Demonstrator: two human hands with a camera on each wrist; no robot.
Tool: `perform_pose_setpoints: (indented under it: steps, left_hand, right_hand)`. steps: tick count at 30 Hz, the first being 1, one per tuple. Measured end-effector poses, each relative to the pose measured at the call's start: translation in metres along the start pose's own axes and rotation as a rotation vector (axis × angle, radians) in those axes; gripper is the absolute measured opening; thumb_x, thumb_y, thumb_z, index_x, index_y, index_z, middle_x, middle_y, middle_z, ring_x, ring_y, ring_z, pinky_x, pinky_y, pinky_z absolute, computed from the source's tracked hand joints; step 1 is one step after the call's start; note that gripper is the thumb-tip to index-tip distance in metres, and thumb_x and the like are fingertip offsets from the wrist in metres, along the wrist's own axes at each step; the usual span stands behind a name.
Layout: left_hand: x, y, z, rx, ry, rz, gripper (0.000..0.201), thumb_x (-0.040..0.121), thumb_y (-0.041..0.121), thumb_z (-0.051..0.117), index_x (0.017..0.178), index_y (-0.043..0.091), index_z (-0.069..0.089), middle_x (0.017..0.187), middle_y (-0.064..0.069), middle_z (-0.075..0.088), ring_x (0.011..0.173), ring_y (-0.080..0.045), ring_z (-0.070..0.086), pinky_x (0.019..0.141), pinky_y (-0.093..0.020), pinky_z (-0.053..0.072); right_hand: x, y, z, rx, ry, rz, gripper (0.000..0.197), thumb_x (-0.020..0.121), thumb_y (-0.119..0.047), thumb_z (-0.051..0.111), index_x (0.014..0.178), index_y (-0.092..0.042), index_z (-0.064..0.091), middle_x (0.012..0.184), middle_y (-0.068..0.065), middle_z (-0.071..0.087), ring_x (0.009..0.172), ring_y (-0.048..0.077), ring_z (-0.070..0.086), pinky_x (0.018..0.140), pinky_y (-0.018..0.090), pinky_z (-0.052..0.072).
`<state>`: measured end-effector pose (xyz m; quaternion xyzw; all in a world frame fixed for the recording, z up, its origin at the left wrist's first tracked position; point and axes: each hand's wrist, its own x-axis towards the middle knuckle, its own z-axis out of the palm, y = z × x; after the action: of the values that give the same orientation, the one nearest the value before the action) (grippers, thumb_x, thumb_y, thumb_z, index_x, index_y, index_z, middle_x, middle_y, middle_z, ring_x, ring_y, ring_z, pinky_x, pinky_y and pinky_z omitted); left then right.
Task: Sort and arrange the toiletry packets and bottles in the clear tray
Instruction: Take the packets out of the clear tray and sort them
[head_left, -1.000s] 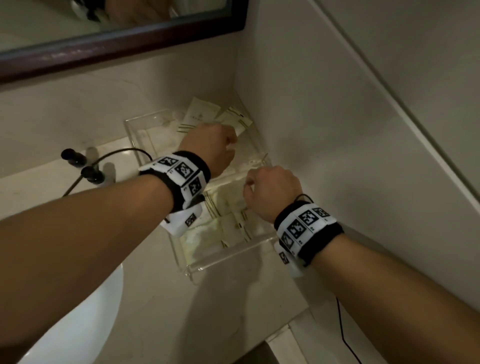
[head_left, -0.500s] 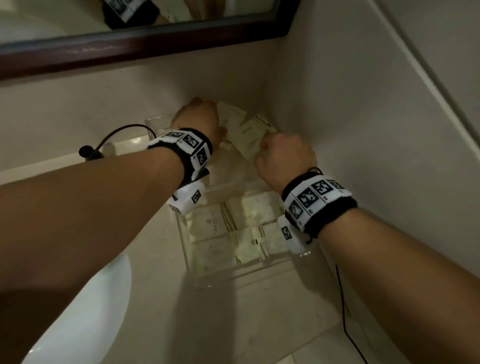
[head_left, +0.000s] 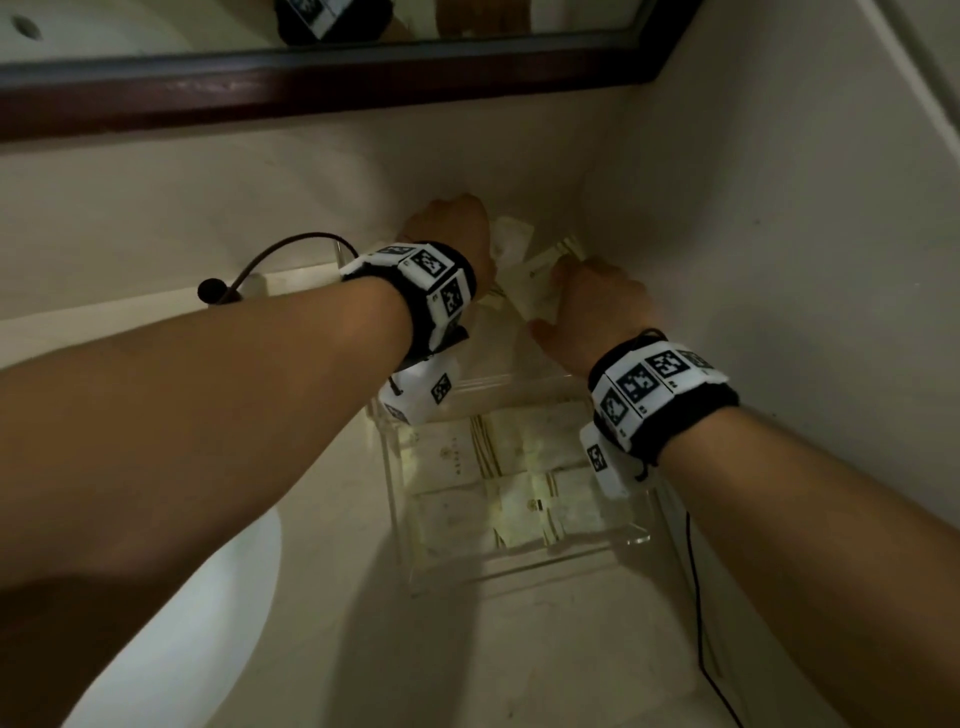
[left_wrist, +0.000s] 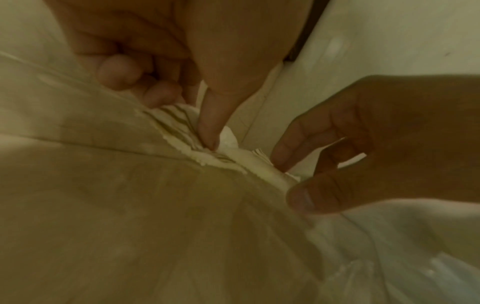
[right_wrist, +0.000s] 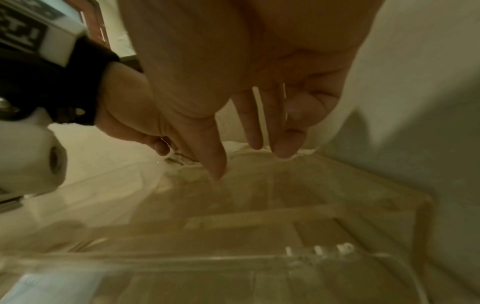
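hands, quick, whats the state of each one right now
Left hand: pinches a striped packet, thumb on top.
Right hand: pinches a cream packet between thumb and forefinger.

Your right hand's (right_wrist: 246, 78) thumb and fingertips (right_wrist: 285, 150) pinch white packets (right_wrist: 235, 146) at the clear tray's (right_wrist: 259, 215) far end, your left hand (right_wrist: 124, 115) just beside.

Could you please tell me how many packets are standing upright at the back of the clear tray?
2. The left packet is pinched by the left hand; the right packet is held by the right hand. More may hide behind the hands.
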<state>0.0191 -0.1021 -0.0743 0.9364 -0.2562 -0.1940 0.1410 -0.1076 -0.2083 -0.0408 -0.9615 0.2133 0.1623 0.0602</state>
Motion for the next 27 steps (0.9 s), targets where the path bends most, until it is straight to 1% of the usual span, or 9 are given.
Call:
perform_pose_setpoints:
  steps: [2,6,10,14,18,21,23,25,27]
  left_hand:
    - [-0.002,-0.002,0.002,0.007,0.017,-0.004,0.048,0.091,0.03,0.067,0.128,0.005,0.052,0.123,-0.016,0.059,0.108,-0.033,0.06,0.076,-0.035,0.044]
    - [-0.009,-0.005,-0.003,0.014,0.041,-0.019,0.042,0.092,0.029,0.065,0.126,0.006,0.054,0.12,-0.016,0.06,0.105,-0.033,0.061,0.073,-0.034,0.042]
    - [-0.016,-0.008,-0.015,-0.092,0.061,-0.042,0.04,0.092,0.025,0.063,0.129,0.015,0.054,0.122,-0.011,0.06,0.11,-0.032,0.058,0.08,-0.034,0.045]
    - [-0.034,-0.014,-0.021,-0.245,0.095,0.009,0.041,0.089,0.023,0.066,0.129,0.024,0.057,0.12,-0.002,0.063,0.109,-0.024,0.057,0.083,-0.027,0.044]
    - [-0.062,-0.018,-0.023,-0.411,0.109,0.043,0.04,0.08,0.016,0.078,0.116,0.026,0.064,0.102,0.008,0.063,0.087,-0.013,0.058,0.073,-0.022,0.044]
    - [-0.081,-0.02,-0.022,-0.422,0.063,0.104,0.038,0.073,0.018,0.086,0.105,0.025,0.065,0.096,0.011,0.061,0.083,-0.009,0.058,0.067,-0.018,0.041]
    - [-0.094,-0.02,-0.02,-0.392,0.028,0.123,0.032,0.072,0.021,0.087,0.095,0.025,0.066,0.097,0.01,0.061,0.083,-0.01,0.059,0.069,-0.021,0.043]
    - [-0.106,-0.019,-0.016,-0.343,-0.026,0.146,0.026,0.071,0.024,0.087,0.086,0.027,0.066,0.099,0.01,0.061,0.085,-0.012,0.061,0.073,-0.026,0.048]
    - [-0.118,-0.018,-0.012,-0.301,-0.112,0.166,0.021,0.073,0.025,0.086,0.084,0.027,0.069,0.1,0.009,0.063,0.089,-0.011,0.062,0.079,-0.03,0.053]
  right_hand:
    - [0.002,-0.001,-0.002,-0.033,0.003,-0.001,0.051,0.087,-0.042,0.062,0.131,-0.02,0.049,0.122,0.008,0.058,0.108,0.032,0.059,0.081,0.037,0.047]
    - [0.002,-0.002,-0.003,-0.082,0.018,-0.01,0.041,0.088,-0.033,0.06,0.127,-0.02,0.052,0.114,0.01,0.062,0.101,0.033,0.061,0.071,0.033,0.041]
    - [0.004,-0.001,0.0,-0.123,0.018,-0.016,0.036,0.089,-0.023,0.056,0.125,-0.021,0.055,0.114,0.011,0.062,0.1,0.034,0.062,0.071,0.033,0.041]
    - [0.006,0.002,0.001,-0.096,0.059,-0.011,0.028,0.091,-0.02,0.05,0.117,-0.019,0.062,0.107,0.012,0.066,0.095,0.034,0.064,0.07,0.034,0.044]
    - [0.001,0.009,0.001,-0.05,0.159,0.022,0.026,0.09,-0.023,0.049,0.111,-0.016,0.064,0.099,0.016,0.068,0.09,0.039,0.065,0.067,0.034,0.045]
    - [-0.008,0.015,-0.001,0.015,0.225,0.03,0.02,0.088,-0.022,0.051,0.096,-0.011,0.065,0.091,0.017,0.068,0.081,0.037,0.064,0.064,0.032,0.044]
    - [-0.015,0.018,-0.002,0.057,0.263,0.027,0.018,0.088,-0.021,0.052,0.088,-0.008,0.064,0.086,0.015,0.067,0.071,0.03,0.057,0.06,0.03,0.039]
    - [-0.022,0.02,-0.003,0.052,0.312,0.02,0.018,0.088,-0.021,0.052,0.089,-0.007,0.064,0.085,0.014,0.067,0.065,0.026,0.048,0.058,0.029,0.035]
    - [-0.033,0.019,-0.003,0.05,0.358,0.008,0.019,0.089,-0.021,0.053,0.093,-0.008,0.066,0.086,0.013,0.068,0.066,0.026,0.051,0.059,0.029,0.034]
